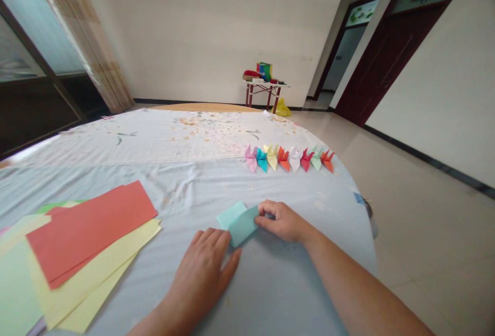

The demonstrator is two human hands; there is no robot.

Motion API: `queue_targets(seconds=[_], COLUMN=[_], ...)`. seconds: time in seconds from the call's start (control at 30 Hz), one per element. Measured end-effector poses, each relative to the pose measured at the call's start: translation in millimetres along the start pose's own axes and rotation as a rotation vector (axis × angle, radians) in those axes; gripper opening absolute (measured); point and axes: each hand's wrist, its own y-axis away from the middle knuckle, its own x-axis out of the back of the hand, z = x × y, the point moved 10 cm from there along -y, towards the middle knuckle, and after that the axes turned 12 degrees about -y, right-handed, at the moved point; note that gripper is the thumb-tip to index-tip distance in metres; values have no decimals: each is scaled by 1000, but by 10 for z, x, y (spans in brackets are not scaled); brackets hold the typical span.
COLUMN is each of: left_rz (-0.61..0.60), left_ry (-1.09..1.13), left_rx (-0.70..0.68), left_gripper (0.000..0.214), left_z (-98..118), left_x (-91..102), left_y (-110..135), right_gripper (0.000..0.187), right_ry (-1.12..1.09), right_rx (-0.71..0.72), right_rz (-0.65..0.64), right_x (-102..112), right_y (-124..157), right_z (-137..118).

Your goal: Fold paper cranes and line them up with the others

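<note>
A small folded sheet of light turquoise paper (pixel 243 225) lies on the cloth in front of me, one flap lifted off the rest. My right hand (pixel 281 220) pinches the raised flap at its right corner between thumb and fingers. At the paper's lower left edge, my left hand (pixel 207 266) rests with fingers stretched out and the thumb apart, its fingertips touching the paper. Beyond them stands a row of several folded paper cranes (pixel 289 159) in pink, blue, yellow, orange, white, red and pale green.
Loose sheets of orange paper (pixel 96 222) lie on yellow paper (pixel 112 274) and pale green paper (pixel 15 274) at left. The round table's blue cloth (pixel 185 186) meets a floral cloth (pixel 154 134). A small side table (pixel 266 85) stands by the wall.
</note>
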Motion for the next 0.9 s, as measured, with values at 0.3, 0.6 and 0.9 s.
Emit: queue_targets(seconds=[0.3,0.6,0.9], left_rz=[-32,-129,-163], left_ry=[-84,-195,-224], left_rx=[58,137,149], left_gripper=[55,44,46], left_z=[80,47,49], left_x=[-84,-126,-201], left_y=[104,104,133], right_gripper=[13,18,21], right_ry=[112,296,240], right_rx=[-75,-20,-33], right_rz=[176,151,155], right_x=[-35,-115,-134], right_y=[-113,-200,-202], right_z=[128,44,97])
